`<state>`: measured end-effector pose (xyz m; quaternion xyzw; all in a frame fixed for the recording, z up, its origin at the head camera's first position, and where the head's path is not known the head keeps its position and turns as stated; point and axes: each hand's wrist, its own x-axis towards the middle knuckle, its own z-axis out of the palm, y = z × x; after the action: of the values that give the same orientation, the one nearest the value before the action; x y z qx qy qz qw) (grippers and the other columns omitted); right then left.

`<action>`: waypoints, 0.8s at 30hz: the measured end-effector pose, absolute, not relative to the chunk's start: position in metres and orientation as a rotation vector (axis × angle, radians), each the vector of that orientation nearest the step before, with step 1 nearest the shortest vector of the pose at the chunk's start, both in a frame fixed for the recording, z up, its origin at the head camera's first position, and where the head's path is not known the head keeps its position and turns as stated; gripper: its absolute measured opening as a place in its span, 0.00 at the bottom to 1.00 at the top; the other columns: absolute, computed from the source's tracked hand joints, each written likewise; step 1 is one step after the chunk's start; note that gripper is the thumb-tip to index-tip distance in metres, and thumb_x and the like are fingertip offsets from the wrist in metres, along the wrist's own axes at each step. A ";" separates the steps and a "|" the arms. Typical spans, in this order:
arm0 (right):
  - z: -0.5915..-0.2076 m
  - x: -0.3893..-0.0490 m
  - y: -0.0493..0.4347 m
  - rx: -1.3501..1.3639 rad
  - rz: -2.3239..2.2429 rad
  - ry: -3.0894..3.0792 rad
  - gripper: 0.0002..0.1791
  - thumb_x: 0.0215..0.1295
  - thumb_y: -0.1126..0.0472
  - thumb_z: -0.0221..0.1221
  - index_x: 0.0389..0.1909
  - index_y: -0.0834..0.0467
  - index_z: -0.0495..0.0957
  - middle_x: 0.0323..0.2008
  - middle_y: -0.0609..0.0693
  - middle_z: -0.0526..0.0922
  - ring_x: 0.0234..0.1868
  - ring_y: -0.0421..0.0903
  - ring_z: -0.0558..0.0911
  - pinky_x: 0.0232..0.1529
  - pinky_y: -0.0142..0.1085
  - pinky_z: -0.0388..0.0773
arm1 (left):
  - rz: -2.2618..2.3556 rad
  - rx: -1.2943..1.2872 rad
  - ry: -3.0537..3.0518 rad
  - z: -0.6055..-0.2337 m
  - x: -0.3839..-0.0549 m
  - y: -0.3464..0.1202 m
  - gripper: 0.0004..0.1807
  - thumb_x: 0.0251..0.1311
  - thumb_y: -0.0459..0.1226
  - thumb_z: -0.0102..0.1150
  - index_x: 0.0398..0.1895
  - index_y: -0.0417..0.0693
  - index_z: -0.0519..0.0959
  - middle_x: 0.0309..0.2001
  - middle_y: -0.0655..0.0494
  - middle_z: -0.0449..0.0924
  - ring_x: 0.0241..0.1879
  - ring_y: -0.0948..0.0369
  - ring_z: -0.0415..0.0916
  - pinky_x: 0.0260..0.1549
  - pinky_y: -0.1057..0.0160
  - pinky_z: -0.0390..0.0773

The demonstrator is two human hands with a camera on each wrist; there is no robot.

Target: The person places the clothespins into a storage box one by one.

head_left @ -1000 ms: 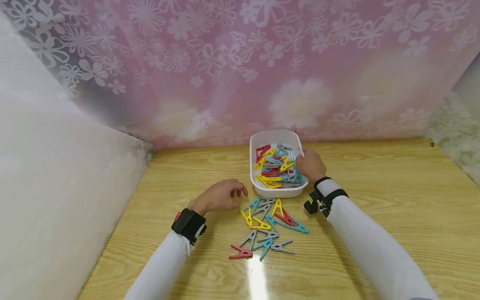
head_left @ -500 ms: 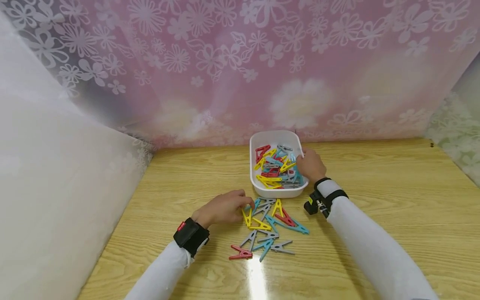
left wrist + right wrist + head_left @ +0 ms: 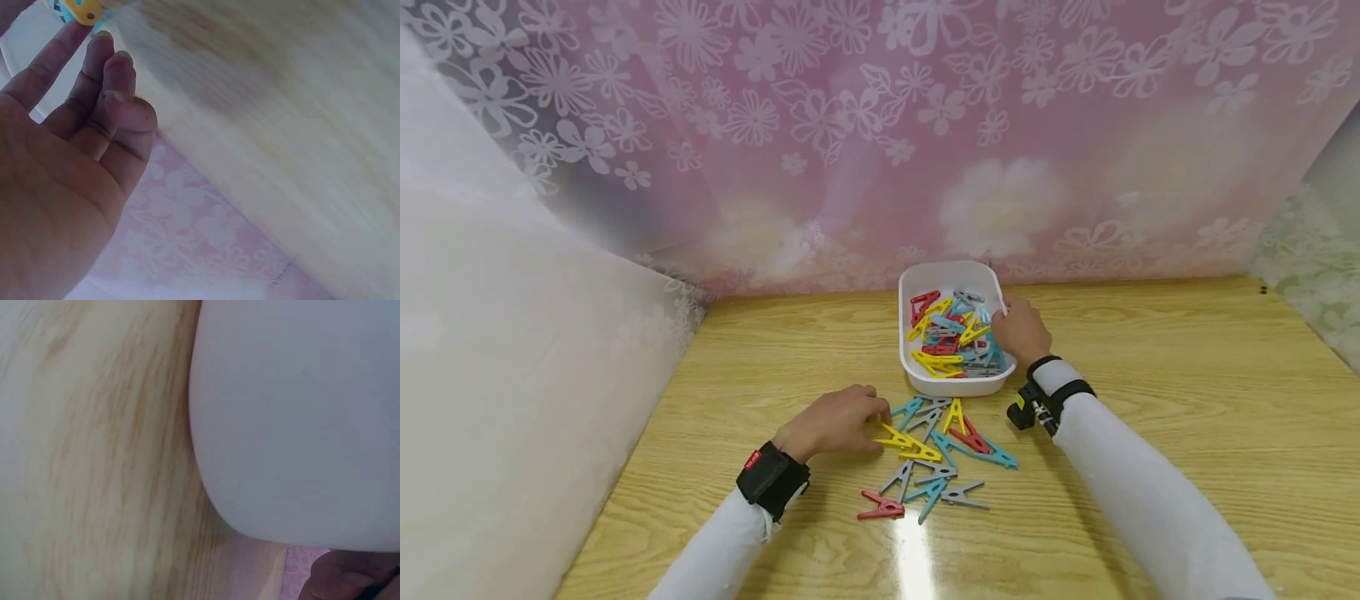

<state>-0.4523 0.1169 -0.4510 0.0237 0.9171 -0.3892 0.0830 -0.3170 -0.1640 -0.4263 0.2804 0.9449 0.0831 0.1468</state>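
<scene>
A yellow clothespin (image 3: 895,438) lies at the left of a loose cluster of clothespins on the wooden table. My left hand (image 3: 838,422) pinches its end; in the left wrist view the index fingertip meets the yellow plastic, the other fingers are bent, and the thumb is mostly cut off. Another yellow clothespin (image 3: 921,451) lies against it. Behind the cluster stands a white plastic tub (image 3: 958,387) holding many mixed clothespins. My right hand (image 3: 1022,329) grips the tub's right rim, its fingertips partly hidden. The right wrist view is filled mostly by the tub's outer wall (image 3: 294,425).
Grey, blue, red and yellow clothespins lie in front of the tub, among them a red clothespin (image 3: 882,505) at the near left and a grey clothespin (image 3: 964,494) at the near right. A pink flowered curtain (image 3: 850,167) hangs behind the table (image 3: 1150,375).
My left hand has moved slightly right and down to the yellow clothespin, which has turned from pointing upward to pointing left into the fingers. The right hand and the tub have stayed put.
</scene>
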 end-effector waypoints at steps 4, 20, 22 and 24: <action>-0.450 -0.452 0.118 0.075 -1.165 2.738 0.27 0.74 0.57 0.41 0.69 0.66 0.58 0.54 0.65 0.74 0.48 0.59 0.78 0.44 0.51 0.76 | 0.310 0.811 2.728 -0.429 -0.315 -0.170 0.13 0.51 0.46 0.69 0.39 0.57 0.81 0.35 0.64 0.72 0.33 0.66 0.67 0.33 0.67 0.70; -0.450 -0.451 0.119 0.057 -1.148 2.736 0.28 0.74 0.57 0.41 0.70 0.66 0.57 0.56 0.66 0.73 0.50 0.60 0.78 0.46 0.53 0.76 | 0.494 0.833 2.897 -0.399 -0.317 -0.181 0.14 0.51 0.46 0.69 0.38 0.50 0.84 0.36 0.59 0.81 0.35 0.61 0.75 0.34 0.63 0.74; -0.449 -0.450 0.118 0.061 -1.152 2.737 0.28 0.74 0.57 0.41 0.70 0.66 0.57 0.56 0.66 0.73 0.50 0.60 0.78 0.45 0.53 0.76 | 0.543 0.846 2.934 -0.391 -0.321 -0.183 0.15 0.51 0.46 0.69 0.39 0.48 0.84 0.36 0.56 0.81 0.36 0.59 0.76 0.35 0.62 0.74; -0.449 -0.450 0.117 0.062 -1.156 2.736 0.27 0.74 0.57 0.41 0.70 0.66 0.57 0.55 0.66 0.74 0.49 0.59 0.78 0.44 0.52 0.76 | 0.572 0.845 2.952 -0.386 -0.324 -0.185 0.15 0.51 0.45 0.70 0.39 0.48 0.83 0.36 0.56 0.81 0.36 0.58 0.76 0.35 0.61 0.74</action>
<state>-0.4498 0.1173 -0.4488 0.0207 0.9176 -0.3876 0.0852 -0.3242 -0.1854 -0.3862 0.2706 0.9451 0.1830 0.0089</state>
